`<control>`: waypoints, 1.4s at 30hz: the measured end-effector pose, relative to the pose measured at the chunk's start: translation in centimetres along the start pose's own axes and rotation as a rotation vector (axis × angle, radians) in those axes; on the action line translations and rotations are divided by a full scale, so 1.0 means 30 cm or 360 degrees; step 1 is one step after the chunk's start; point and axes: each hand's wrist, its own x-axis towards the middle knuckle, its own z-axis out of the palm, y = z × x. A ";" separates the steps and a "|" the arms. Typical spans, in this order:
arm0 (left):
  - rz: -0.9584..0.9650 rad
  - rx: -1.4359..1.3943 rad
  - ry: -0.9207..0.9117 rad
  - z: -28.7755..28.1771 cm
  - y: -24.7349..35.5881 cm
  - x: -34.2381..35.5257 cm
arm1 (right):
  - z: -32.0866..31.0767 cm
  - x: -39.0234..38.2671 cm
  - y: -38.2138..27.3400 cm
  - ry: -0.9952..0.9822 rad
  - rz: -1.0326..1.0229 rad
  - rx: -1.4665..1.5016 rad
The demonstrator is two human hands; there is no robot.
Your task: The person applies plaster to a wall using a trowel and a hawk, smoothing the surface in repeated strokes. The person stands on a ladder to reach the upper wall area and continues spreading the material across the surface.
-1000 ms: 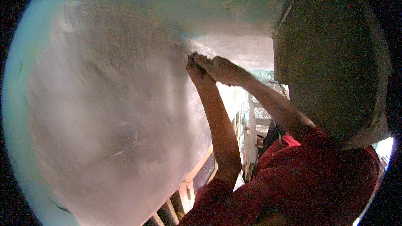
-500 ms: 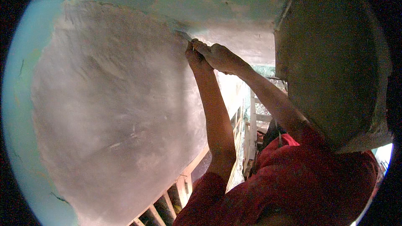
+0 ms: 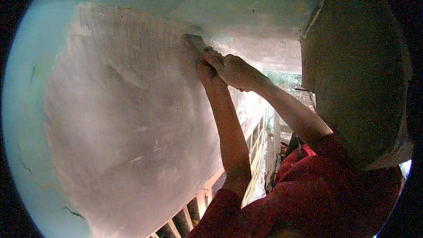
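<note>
Both of my hands are raised together to the upper edge of a bare, greyish wall patch [image 3: 128, 105]. My left hand [image 3: 206, 68] is closed around the handle of a flat-bladed scraper [image 3: 194, 41], most of the handle hidden by fingers. Over and beside it, my right hand [image 3: 235, 71] is closed too, its fingers at the same handle by the blade's base. The dark, wide blade lies against the wall just under the painted band, and its exact tilt is hard to judge.
Blue-green paint [image 3: 31, 105] borders the patch on the left and above. A dark overhanging block [image 3: 352, 70] stands close on my right. Below are wooden slats [image 3: 187, 216], with a light slatted frame [image 3: 257, 145] farther back. A cracked spot [image 3: 72, 212] marks the lower left paint.
The blade shows more of its broad face against the wall now. My hands sit slightly lower and further right in the picture, as the whole view has shifted too.
</note>
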 end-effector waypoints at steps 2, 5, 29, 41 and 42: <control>0.0037 -0.0029 0.0039 0.007 -0.004 -0.049 | 0.037 0.074 0.127 0.0436 -0.0662 -0.0412; -0.0014 -0.0077 0.0000 0.004 -0.059 -0.019 | 0.057 0.078 0.209 0.0546 -0.0871 -0.0313; 0.0004 0.0802 0.0283 0.141 0.023 -0.121 | 0.014 -0.054 0.037 0.0013 -0.0094 -0.0016; -0.0168 -0.0052 0.0815 0.098 0.046 -0.185 | 0.064 -0.097 0.029 -0.0039 0.0145 -0.0148; -0.0201 -0.0011 0.0746 0.097 0.034 -0.153 | 0.045 -0.083 0.025 -0.0025 0.0017 -0.0112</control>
